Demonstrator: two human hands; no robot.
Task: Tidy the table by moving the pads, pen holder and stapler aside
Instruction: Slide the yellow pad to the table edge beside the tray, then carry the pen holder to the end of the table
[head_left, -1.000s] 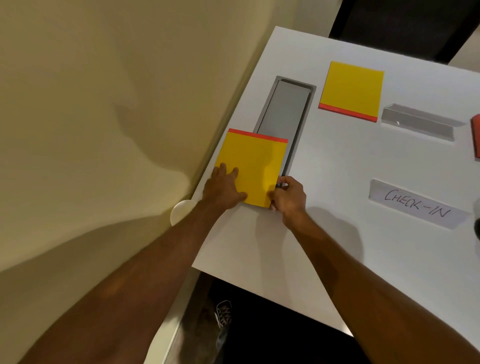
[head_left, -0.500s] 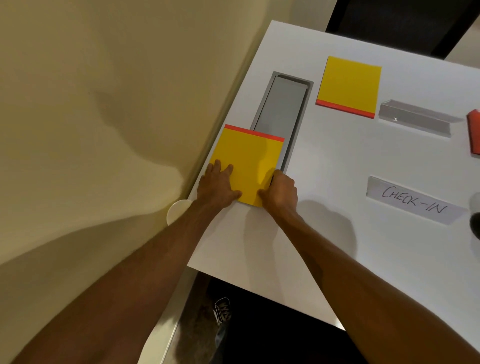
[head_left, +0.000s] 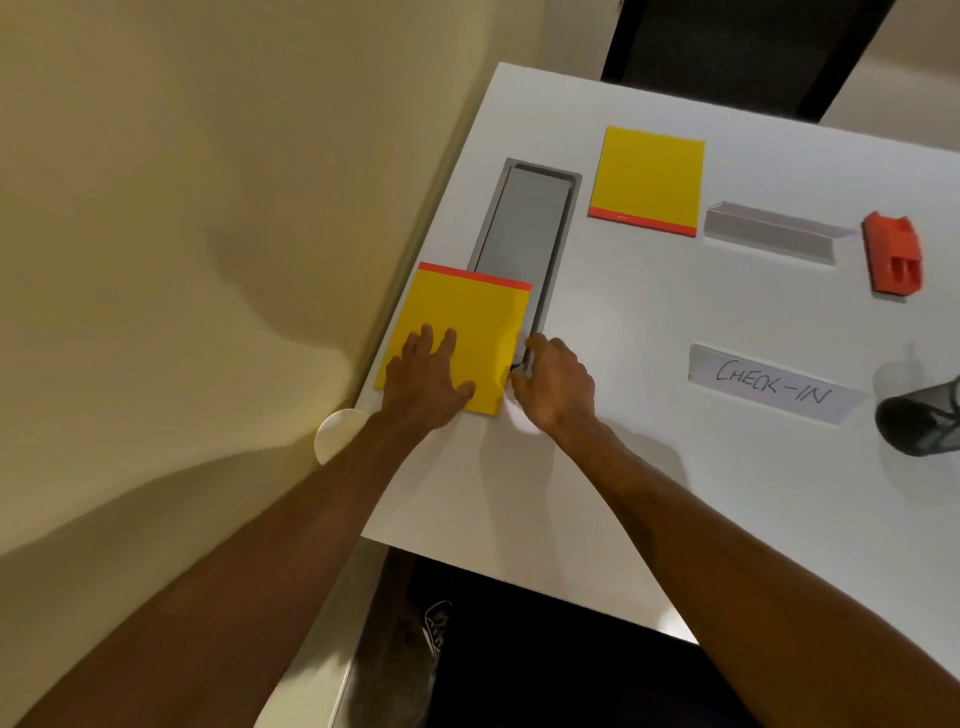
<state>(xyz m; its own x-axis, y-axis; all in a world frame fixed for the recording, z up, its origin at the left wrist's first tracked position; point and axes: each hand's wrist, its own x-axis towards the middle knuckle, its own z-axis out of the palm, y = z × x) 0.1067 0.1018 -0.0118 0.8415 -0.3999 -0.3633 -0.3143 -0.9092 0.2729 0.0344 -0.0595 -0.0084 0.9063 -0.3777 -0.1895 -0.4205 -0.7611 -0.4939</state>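
Observation:
A yellow pad with a red top strip lies at the table's left edge, partly over a grey recessed panel. My left hand rests flat on the pad's near part, fingers spread. My right hand sits just right of the pad, fingers loosely curled at its right edge. A second yellow pad lies farther back. An orange stapler sits at the far right. A dark mesh pen holder shows at the right edge, partly cut off.
The white table abuts a beige wall on the left. A grey angled sign stand lies beside the stapler. A "CHECK-IN" sign stands near the pen holder. A white round disc is by the table's left edge.
My left hand has slid farther onto the near pad. My right hand has drawn slightly right, off the pad's corner to its edge. The pad has barely shifted.

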